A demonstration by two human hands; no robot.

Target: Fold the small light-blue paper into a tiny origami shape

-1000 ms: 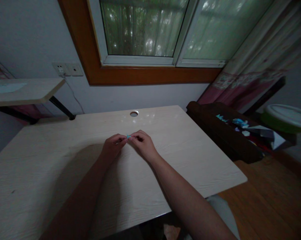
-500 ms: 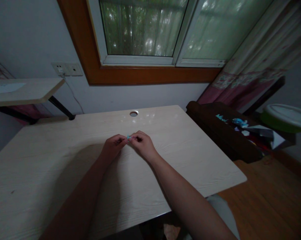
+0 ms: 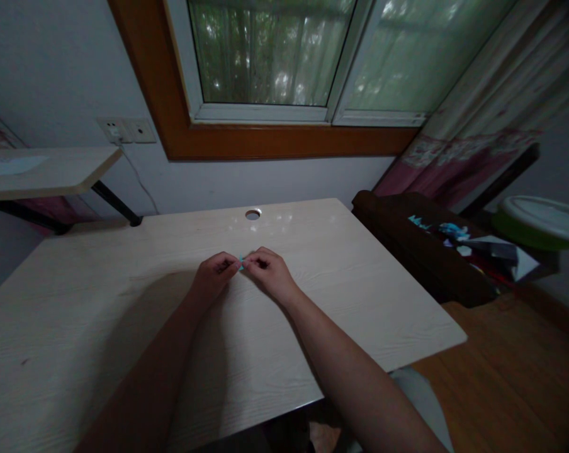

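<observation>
Between my fingertips sits a small light-blue folded piece, most of it covered by the fingers; it looks like paper. My left hand pinches it from the left, thumb and forefinger closed. From the right, my right hand grips the same piece in a closed pinch. Both hands are low over the pale wooden desk, with the fingertips almost meeting.
A round cable hole lies beyond my hands. At the left rises a small shelf on black legs. Right of the desk, a dark brown cabinet carries blue paper pieces and a green tub with a white lid.
My right fingertips have shifted slightly left, closer to the left ones, and less of the light-blue piece shows. The arms stay nearly still.
</observation>
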